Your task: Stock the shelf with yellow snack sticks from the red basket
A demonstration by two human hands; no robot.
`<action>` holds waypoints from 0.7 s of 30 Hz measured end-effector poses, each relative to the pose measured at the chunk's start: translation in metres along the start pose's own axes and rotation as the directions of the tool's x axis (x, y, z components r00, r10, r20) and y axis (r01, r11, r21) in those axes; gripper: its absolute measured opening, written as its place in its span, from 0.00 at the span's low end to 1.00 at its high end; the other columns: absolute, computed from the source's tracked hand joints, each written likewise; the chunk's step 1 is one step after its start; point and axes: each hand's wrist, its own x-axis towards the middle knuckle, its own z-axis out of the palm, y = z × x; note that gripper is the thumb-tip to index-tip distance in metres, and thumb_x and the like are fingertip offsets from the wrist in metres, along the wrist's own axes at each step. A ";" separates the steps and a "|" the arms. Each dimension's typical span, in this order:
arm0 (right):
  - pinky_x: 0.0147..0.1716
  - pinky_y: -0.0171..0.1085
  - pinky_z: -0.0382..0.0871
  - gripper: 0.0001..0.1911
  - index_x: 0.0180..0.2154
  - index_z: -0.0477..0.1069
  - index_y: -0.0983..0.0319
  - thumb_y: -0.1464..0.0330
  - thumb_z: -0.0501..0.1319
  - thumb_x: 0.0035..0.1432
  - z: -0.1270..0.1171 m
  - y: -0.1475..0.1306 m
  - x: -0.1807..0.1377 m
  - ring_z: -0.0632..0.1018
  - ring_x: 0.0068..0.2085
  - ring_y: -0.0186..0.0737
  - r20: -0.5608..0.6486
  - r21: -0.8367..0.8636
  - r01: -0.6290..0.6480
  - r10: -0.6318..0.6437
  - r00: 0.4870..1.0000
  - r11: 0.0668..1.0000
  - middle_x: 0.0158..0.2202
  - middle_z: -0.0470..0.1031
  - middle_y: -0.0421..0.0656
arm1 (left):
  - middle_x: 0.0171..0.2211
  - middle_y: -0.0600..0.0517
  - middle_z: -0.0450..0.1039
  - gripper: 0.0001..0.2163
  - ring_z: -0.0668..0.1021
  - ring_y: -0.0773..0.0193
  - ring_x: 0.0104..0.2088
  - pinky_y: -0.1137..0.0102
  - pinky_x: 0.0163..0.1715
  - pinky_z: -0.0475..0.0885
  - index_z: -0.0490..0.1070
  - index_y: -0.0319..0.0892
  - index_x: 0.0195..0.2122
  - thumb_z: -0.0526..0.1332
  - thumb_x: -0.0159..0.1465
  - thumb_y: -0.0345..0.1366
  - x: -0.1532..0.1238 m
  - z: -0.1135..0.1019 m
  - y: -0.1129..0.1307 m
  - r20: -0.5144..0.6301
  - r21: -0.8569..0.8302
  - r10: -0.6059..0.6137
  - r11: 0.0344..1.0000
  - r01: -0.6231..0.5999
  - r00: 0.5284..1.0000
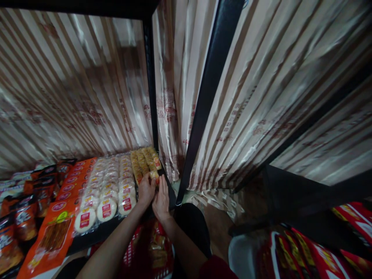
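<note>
Both my hands reach to the right end of a black shelf (95, 235) stacked with packaged snacks. My left hand (146, 190) is curled, its fingers closed on the front packet of a row of golden-brown pastry packets (143, 162). My right hand (161, 198) lies next to it with fingers stretched out flat against the same front packet (154, 175). Left of that row stand rows of round white cakes (107, 186) with red labels.
Orange packets (59, 221) and dark snack bags (26, 217) fill the shelf's left part. A black upright post (203, 104) stands just right of my hands. Striped satin curtain (261, 97) hangs behind. Red packets (314, 252) lie lower right, a red basket (151, 252) below my arms.
</note>
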 end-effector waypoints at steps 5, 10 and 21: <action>0.61 0.48 0.52 0.37 0.64 0.43 0.66 0.80 0.47 0.51 0.006 0.009 -0.003 0.50 0.65 0.42 0.000 -0.024 -0.012 0.012 1.000 1.000 0.65 0.47 0.50 | 0.43 0.43 0.74 0.15 0.76 0.60 0.41 0.68 0.43 0.68 0.65 0.35 0.49 0.54 0.61 0.34 0.013 0.007 0.007 0.035 0.039 0.019 0.999 -0.020 0.999; 0.61 0.47 0.52 0.38 0.64 0.42 0.65 0.82 0.47 0.51 0.012 0.013 0.004 0.50 0.65 0.41 -0.017 -0.035 -0.028 0.027 0.999 0.999 0.65 0.47 0.49 | 0.42 0.44 0.74 0.14 0.76 0.62 0.42 0.70 0.42 0.68 0.66 0.37 0.48 0.54 0.61 0.33 0.029 0.009 0.017 0.081 0.101 0.074 0.992 -0.082 0.994; 0.61 0.47 0.52 0.36 0.63 0.46 0.68 0.81 0.47 0.51 0.017 0.026 0.018 0.52 0.64 0.42 0.012 -0.020 -0.084 0.084 0.996 0.996 0.64 0.50 0.50 | 0.38 0.43 0.76 0.15 0.77 0.59 0.38 0.70 0.37 0.68 0.67 0.37 0.48 0.52 0.60 0.32 0.047 0.017 0.032 0.174 0.255 0.034 0.964 -0.079 0.984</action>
